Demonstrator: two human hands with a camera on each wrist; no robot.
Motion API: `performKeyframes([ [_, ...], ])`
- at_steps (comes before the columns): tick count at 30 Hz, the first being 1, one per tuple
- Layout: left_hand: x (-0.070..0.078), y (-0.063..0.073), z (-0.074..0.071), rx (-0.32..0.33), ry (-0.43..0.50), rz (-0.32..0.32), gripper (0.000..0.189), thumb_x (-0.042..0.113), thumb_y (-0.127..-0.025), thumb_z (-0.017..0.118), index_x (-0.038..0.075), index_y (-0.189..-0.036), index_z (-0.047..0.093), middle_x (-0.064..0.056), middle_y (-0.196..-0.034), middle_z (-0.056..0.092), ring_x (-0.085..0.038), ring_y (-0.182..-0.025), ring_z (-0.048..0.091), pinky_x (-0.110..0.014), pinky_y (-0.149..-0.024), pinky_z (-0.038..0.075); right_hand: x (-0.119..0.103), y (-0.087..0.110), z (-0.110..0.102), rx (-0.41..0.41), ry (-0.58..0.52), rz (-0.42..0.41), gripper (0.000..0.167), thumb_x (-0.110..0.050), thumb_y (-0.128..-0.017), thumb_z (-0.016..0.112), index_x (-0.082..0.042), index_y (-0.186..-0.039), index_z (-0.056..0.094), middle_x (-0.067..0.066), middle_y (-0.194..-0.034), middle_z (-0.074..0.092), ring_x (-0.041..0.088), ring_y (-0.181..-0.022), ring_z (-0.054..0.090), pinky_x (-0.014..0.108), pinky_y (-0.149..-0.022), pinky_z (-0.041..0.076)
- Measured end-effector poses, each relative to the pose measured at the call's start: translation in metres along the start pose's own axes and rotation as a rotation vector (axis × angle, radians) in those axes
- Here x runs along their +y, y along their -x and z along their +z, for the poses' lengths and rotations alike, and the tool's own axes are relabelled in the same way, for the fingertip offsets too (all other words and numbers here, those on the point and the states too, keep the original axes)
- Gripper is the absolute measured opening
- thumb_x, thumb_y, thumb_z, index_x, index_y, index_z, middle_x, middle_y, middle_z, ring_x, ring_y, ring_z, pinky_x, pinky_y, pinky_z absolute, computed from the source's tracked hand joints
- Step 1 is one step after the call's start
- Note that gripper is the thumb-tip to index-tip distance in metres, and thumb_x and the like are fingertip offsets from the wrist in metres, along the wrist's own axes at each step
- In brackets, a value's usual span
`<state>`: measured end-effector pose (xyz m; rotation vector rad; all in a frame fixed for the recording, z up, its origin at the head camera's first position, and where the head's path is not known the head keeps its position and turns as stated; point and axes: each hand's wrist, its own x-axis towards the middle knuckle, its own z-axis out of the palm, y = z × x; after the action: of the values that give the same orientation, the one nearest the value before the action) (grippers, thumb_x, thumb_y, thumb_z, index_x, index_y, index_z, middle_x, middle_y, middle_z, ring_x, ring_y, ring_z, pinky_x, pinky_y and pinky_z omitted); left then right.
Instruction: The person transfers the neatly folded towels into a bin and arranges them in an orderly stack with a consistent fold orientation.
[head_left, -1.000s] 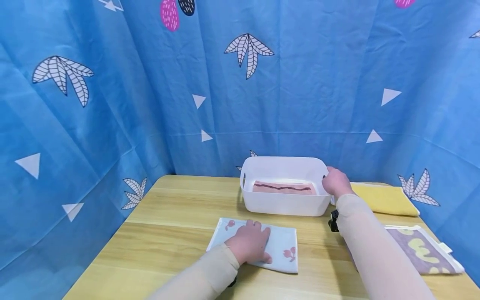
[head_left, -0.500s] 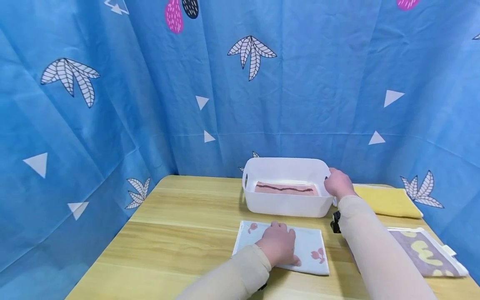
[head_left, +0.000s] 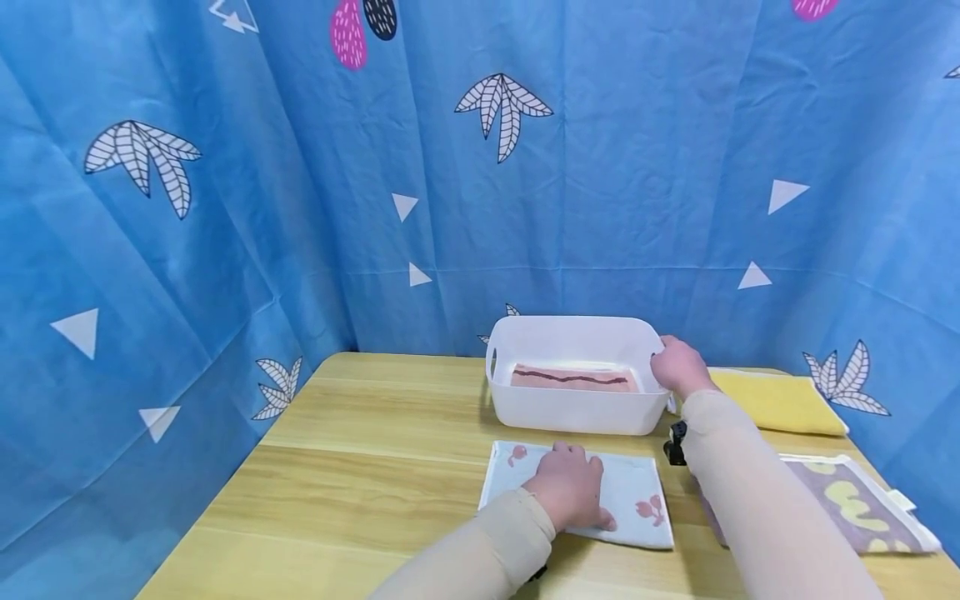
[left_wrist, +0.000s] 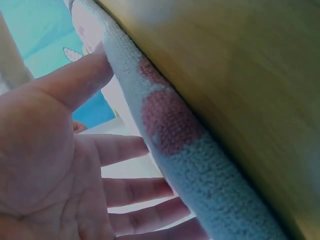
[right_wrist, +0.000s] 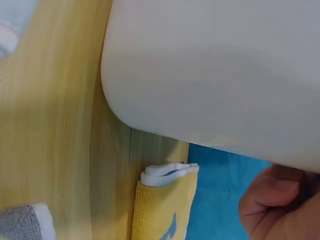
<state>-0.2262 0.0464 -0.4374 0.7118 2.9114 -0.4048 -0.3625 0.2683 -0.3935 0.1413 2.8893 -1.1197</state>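
Note:
My left hand [head_left: 567, 485] rests its fingertips on a folded pale blue towel [head_left: 630, 492] with pink flower prints, flat on the table in the head view. In the left wrist view, the fingers [left_wrist: 132, 192] stretch out fairly straight, spread apart, their tips touching the towel's face. At the back, my right hand [head_left: 681, 367] grips the right handle of a white plastic basket [head_left: 573, 412], fingers curled at the rim. The right wrist view shows the curled thumb and fingers [right_wrist: 272, 195] at the basket's edge. Inside the basket lies a folded pink towel [head_left: 573, 382] with a dark red wavy line.
A folded yellow towel [head_left: 783, 402] lies right of the basket, near the table's back right corner. Nearer, a purple towel [head_left: 851, 508] with yellow shapes lies partly under my right forearm. Blue patterned curtain [head_left: 637, 183] hangs behind the wooden table [head_left: 352, 475] and along its sides.
My left hand has slid the pale blue towel to the right across the table, to just in front of the basket. My right hand has kept its grip on the basket, which stays in place.

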Motion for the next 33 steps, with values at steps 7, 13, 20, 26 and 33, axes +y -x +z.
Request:
performKeyframes([
  [7,-0.022,-0.004,0.001,0.002,0.263,0.008,0.051,0.067,-0.081,0.072,0.027,-0.113,0.068,0.005,-0.106,0.064,-0.018,-0.097,0.057,-0.042,-0.083,0.049,0.008,0.008,-0.015,-0.039,-0.001,-0.028,0.061,-0.027,-0.105,0.027,0.013,-0.151,0.027,0.037,-0.152,0.03,0.054,-0.135,0.034,0.062,-0.101,0.04],
  [13,-0.057,-0.001,0.008,0.101,0.489,0.091,0.046,0.053,-0.092,0.068,0.022,-0.126,0.066,0.011,-0.112,0.067,-0.009,-0.101,0.062,-0.036,-0.091,0.05,0.017,0.03,-0.021,-0.023,0.087,-0.078,0.055,-0.029,-0.105,0.029,0.009,-0.143,0.041,0.035,-0.142,0.044,0.052,-0.123,0.047,0.061,-0.089,0.047],
  [20,-0.104,0.019,0.013,0.175,0.577,0.026,0.053,0.048,-0.096,0.064,0.016,-0.138,0.062,0.0,-0.125,0.068,-0.02,-0.113,0.063,-0.043,-0.095,0.049,0.024,0.074,-0.018,0.047,0.05,-0.127,0.047,-0.03,-0.105,0.039,0.006,-0.133,0.051,0.027,-0.121,0.059,0.035,-0.094,0.06,0.046,-0.074,0.05],
  [26,-0.138,0.031,0.025,0.183,0.638,-0.08,0.053,0.051,-0.094,0.065,0.008,-0.124,0.07,-0.004,-0.108,0.071,-0.022,-0.098,0.066,-0.044,-0.085,0.052,0.033,0.103,-0.006,-0.008,0.077,-0.204,0.035,-0.031,-0.103,0.056,0.001,-0.115,0.063,0.012,-0.097,0.065,0.022,-0.078,0.058,0.038,-0.066,0.049],
  [33,-0.145,0.036,0.036,0.143,0.628,-0.156,0.035,0.047,-0.09,0.07,0.015,-0.077,0.062,0.002,-0.07,0.058,-0.017,-0.062,0.053,-0.037,-0.058,0.043,0.039,0.117,0.012,-0.09,0.16,-0.295,0.022,-0.031,-0.098,0.064,-0.009,-0.099,0.069,-0.001,-0.083,0.062,0.017,-0.074,0.055,0.038,-0.066,0.046],
])
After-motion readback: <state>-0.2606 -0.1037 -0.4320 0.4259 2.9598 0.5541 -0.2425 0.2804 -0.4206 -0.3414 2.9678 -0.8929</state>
